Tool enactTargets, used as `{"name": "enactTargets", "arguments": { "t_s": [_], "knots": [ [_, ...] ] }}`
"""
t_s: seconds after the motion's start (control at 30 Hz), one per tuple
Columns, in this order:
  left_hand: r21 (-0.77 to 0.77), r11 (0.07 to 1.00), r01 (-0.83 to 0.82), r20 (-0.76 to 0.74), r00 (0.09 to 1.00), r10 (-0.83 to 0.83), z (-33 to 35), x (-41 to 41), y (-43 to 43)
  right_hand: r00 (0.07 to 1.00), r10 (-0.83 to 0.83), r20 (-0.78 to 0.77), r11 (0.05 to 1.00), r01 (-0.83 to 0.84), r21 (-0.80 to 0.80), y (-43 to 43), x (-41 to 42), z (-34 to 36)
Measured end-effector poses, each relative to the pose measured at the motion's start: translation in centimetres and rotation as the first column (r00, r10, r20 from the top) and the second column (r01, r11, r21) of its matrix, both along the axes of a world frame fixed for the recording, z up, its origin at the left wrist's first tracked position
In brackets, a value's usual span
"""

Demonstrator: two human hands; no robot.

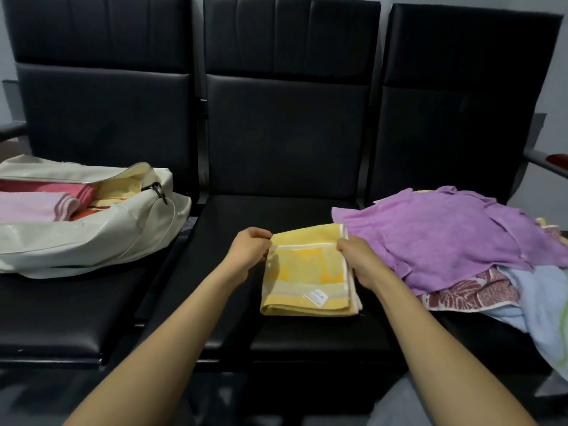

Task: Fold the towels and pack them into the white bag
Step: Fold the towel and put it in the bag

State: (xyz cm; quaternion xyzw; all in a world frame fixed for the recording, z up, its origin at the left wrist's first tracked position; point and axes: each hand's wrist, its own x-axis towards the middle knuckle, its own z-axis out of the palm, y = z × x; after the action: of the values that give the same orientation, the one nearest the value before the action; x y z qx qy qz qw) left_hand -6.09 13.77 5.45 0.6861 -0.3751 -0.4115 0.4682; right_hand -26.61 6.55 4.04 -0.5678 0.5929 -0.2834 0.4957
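Observation:
A folded yellow towel [309, 275] lies on the middle black seat [233, 229]. My left hand [249, 249] pinches its far left edge and my right hand [361, 259] grips its right edge. The white bag [92, 238] lies open on the left seat, holding folded pink, red and yellow towels [46, 201]. On the right seat a loose pile has a purple towel [445, 235] on top, a red-patterned towel [473, 292] under it and a light blue towel [538, 302] at the front.
Three joined black seats with tall backrests [285, 118] fill the view. A metal armrest [544, 161] juts out at the far right and another at the far left. The bag's strap and clip [156, 189] hang over its open mouth.

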Motion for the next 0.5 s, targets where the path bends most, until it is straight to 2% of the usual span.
{"name": "enactTargets", "arguments": {
  "t_s": [0.07, 0.1, 0.17, 0.33, 0.43, 0.5],
  "knots": [
    [0.066, 0.998, -0.006, 0.193, 0.981, -0.007, -1.0, 0.8, 0.1, 0.992, 0.03, -0.123, 1.0, -0.031, -0.002, -0.6, -0.7, -1.0],
    [0.12, 0.993, -0.003, 0.222, 0.975, -0.024, -1.6, 1.0, 0.1, 0.982, 0.042, -0.184, 0.999, -0.043, -0.003, -1.0, -1.1, -1.6],
    [0.207, 0.978, 0.003, 0.205, 0.978, -0.046, -2.3, 0.9, 0.1, 0.967, 0.046, -0.249, 0.999, -0.051, -0.013, -1.7, -1.5, -2.6],
    [0.295, 0.953, 0.069, 0.093, 0.991, -0.101, -3.2, 0.1, -0.3, 0.935, 0.005, -0.356, 0.997, -0.034, -0.075, -0.9, -0.7, -1.4],
    [0.312, 0.947, 0.079, 0.08, 0.991, -0.109, -3.5, -0.2, -0.4, 0.846, -0.005, -0.533, 0.994, -0.055, -0.095, -0.5, -0.5, -1.2],
    [0.317, 0.944, 0.088, 0.058, 0.992, -0.112, -3.4, -0.2, -0.5, 0.805, -0.031, -0.592, 0.985, -0.075, -0.155, -0.2, -0.5, -1.5]
  ]
}}
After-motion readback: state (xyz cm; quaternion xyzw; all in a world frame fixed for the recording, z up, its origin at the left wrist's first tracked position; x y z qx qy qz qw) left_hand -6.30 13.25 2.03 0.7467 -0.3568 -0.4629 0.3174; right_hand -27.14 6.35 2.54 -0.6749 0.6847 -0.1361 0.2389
